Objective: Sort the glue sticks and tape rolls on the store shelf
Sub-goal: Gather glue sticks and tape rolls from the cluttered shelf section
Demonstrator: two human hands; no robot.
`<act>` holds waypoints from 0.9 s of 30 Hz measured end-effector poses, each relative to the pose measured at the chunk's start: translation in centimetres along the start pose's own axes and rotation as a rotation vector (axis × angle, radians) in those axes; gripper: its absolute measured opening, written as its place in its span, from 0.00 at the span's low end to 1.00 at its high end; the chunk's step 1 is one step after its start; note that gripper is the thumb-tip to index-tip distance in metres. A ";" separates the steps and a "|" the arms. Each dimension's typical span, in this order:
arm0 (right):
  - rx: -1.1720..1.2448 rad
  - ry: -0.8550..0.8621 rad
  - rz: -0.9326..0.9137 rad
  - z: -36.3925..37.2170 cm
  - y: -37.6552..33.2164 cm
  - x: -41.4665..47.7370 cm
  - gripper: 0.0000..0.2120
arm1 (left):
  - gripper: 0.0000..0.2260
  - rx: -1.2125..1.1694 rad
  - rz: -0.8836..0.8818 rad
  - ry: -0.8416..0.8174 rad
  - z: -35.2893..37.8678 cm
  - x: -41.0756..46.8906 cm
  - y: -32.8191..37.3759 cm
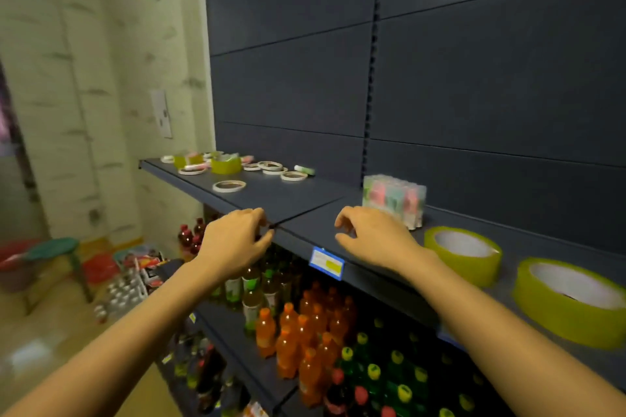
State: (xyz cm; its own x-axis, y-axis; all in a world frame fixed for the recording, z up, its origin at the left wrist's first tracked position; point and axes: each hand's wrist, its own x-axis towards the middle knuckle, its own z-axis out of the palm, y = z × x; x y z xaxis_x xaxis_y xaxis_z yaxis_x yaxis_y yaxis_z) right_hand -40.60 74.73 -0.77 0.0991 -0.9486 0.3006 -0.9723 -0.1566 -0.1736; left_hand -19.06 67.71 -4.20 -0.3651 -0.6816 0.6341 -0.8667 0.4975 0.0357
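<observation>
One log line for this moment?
left hand: empty, shelf edge | right hand: empty, by glue stick pack | thin tape rolls: left | wide tape rolls: right

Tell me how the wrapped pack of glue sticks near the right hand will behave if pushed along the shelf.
The pack stands upright, so a high push would probably tip it. Its clear wrap looks glossy, so it likely slides easily on the shelf. Bundled, the sticks shouldn't roll.

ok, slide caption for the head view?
Empty left hand and right hand at shelf edge; glue-stick pack and two green tape rolls at right.
</observation>
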 end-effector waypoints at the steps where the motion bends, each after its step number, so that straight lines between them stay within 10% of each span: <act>1: 0.002 -0.009 -0.003 0.6 -1.0 1.3 0.12 | 0.11 0.003 0.003 -0.008 0.1 0.3 -1.8; 27: 0.119 -0.230 0.321 15.1 -10.1 37.7 0.25 | 0.11 -0.016 -0.074 -0.067 10.3 13.4 -31.3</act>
State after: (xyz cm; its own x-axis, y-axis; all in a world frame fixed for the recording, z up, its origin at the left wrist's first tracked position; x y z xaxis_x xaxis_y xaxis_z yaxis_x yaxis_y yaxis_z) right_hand -23.85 36.44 -1.83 -0.1478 -0.9890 -0.0020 -0.9316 0.1399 -0.3354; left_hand -0.29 37.50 -4.79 -0.3223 -0.7511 0.5761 -0.8869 0.4523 0.0935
